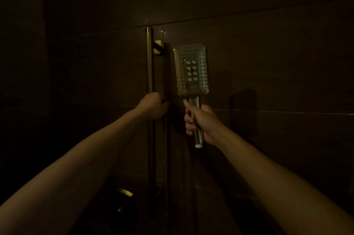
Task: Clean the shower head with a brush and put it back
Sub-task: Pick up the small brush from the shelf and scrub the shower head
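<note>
A rectangular brass-coloured shower head stands upright with its nozzle face turned to me, just right of the vertical shower rail. My right hand grips its handle, whose white end sticks out below the fist. No hose shows at that end. My left hand is curled round something at the rail, about halfway down; what sits under the fingers is hidden. A thin hose or rod runs down below that hand. No brush is in view.
The rail's round wall mount sits near its top. Dark tiled walls fill the view. A brass-edged fitting shows dimly at the bottom, left of the rail. The light is very low.
</note>
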